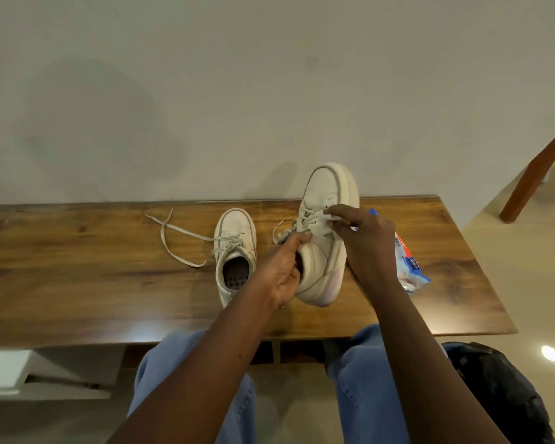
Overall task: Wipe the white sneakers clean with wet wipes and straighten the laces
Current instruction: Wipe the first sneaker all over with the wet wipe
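Two sneakers (234, 232), one wipes pack (410, 267): left grip (282, 270) clasps raised sneaker (326, 187), right grip (362, 238) pinches wipe (330, 216).

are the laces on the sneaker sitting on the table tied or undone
Undone: the laces of the resting sneaker trail loose across the table, with no bow.
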